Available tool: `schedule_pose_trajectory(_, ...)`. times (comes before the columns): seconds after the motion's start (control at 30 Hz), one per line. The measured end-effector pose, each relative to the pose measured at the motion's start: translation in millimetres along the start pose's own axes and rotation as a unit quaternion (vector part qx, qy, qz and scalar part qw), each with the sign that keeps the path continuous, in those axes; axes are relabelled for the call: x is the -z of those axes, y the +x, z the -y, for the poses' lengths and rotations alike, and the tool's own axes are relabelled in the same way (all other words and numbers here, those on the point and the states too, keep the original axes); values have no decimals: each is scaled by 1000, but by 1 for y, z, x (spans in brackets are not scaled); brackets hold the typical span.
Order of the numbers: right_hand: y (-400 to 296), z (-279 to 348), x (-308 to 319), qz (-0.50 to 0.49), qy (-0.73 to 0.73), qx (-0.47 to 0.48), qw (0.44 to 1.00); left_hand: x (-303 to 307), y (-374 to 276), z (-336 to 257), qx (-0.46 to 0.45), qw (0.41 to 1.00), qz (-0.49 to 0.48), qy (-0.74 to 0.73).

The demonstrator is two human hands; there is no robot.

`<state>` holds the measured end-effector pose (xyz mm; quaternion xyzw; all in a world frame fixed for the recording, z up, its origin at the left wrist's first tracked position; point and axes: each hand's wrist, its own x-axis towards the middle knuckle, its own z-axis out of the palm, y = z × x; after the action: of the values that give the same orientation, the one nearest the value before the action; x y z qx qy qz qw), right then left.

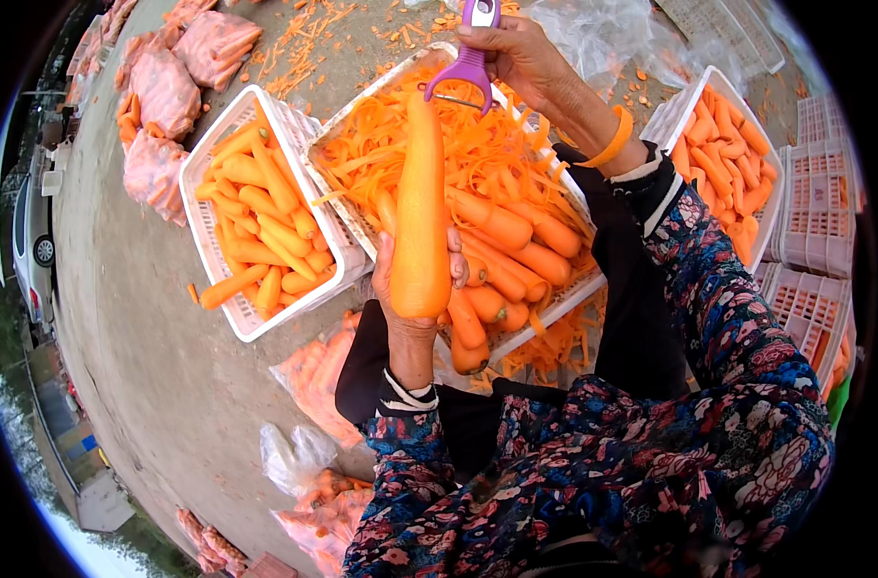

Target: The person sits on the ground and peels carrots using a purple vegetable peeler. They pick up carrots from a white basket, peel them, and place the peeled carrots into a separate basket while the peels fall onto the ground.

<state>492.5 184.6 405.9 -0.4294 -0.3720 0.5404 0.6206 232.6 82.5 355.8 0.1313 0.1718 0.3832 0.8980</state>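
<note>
A large carrot [418, 209] lies lengthwise in my left hand [410, 289], its thick end towards me; its surface looks smooth and peeled. My right hand [514, 54] grips a purple Y-shaped vegetable peeler [475, 61], whose blade is at the carrot's far tip; whether they touch I cannot tell. A curl of carrot peel [612, 141] hangs round my right wrist. Beneath both hands is a white plastic crate [337, 137] filled with orange peelings [366, 155], and several carrots [547, 264] are heaped at its near side.
A white crate of carrots [272, 325] stands at the left, another crate [767, 209] at the right. Bags of carrots [166, 94] lie at the far left, more bags [319, 383] near my left side. Stacked crates [818, 209] stand far right. Plastic film [590, 36] and peel scraps litter the ground.
</note>
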Motion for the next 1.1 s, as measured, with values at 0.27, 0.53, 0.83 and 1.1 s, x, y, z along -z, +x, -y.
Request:
schedule_pose_trajectory(0.27, -82, -39, -55, -3, 152, -111, 982, 6, 1, 8, 3, 997, 5, -74)
schedule_pose_trajectory(0.53, 77, -44, 49, -30, 175, 10, 984, -5, 4, 13, 14, 988, 117, -100)
schedule_pose_trajectory(0.83, -17, -47, -24, -19, 389, -187, 902, -21, 4, 8, 25, 995, 17, 98)
schedule_pose_trajectory(1.1, -26, -15, -40, -25, -66, 44, 997, -23, -11, 10, 55, 981, -35, 182)
